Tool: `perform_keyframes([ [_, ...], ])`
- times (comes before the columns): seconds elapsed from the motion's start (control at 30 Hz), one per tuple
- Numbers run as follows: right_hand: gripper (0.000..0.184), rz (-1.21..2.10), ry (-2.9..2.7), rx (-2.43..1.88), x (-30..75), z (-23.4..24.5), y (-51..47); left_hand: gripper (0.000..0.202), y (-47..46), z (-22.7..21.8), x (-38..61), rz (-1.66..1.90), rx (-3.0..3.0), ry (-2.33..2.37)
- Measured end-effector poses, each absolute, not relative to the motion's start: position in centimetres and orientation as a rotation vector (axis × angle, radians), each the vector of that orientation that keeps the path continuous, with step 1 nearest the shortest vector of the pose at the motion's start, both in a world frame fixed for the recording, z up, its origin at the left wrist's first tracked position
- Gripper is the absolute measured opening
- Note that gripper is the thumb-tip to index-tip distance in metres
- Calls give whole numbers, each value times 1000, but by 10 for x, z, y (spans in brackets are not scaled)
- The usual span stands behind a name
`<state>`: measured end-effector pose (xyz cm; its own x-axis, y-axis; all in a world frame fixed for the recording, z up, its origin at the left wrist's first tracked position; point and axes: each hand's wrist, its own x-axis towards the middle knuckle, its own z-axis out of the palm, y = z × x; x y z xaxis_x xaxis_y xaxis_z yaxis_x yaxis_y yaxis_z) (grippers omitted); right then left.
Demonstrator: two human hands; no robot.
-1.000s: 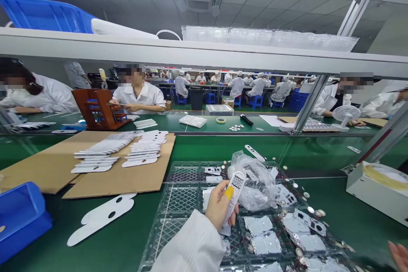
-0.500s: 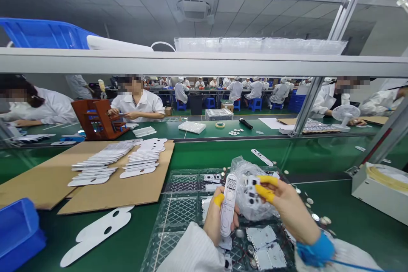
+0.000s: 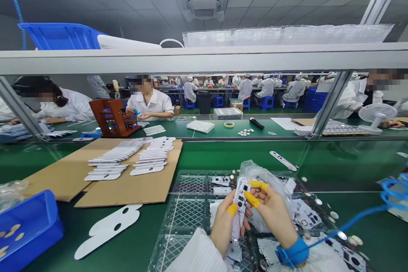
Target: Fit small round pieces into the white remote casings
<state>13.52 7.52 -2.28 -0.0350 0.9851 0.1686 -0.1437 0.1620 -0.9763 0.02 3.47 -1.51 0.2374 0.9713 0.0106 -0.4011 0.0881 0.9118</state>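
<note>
The white panel [image 3: 239, 202] is smooth plastic, the clear tray [image 3: 186, 212] is thin, glossy moulded plastic, and the bag [image 3: 251, 170] is crinkled, shiny film. The finger cots [image 3: 258, 185] look like matt yellow rubber, and the sleeve [image 3: 197, 255] is white cloth. The cardboard sheet [image 3: 162, 189] is dull brown paperboard, the bench [image 3: 242, 155] is smooth green with a soft sheen, and the bin [image 3: 32, 240] is glossy blue plastic.

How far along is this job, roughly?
Looks done: white strips stacked in rows on the cardboard. In hand: one white panel, held by the left hand and right hand. Left: many loose plates lying in and around the clear tray, so probably plenty remains.
</note>
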Motion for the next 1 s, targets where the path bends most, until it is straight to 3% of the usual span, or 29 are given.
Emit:
perform_keyframes([
  [0.5,43,1160,-1131,-898,142,-4,68,42,31,-8,2,1150,1065,694],
  [0.73,27,1396,-1188,-889,144,7,60,44,32,-4,2,1104,1030,664],
  [1.0,22,1342,-976,-829,153,1,66,42,36,1,-9,949,1106,809],
])
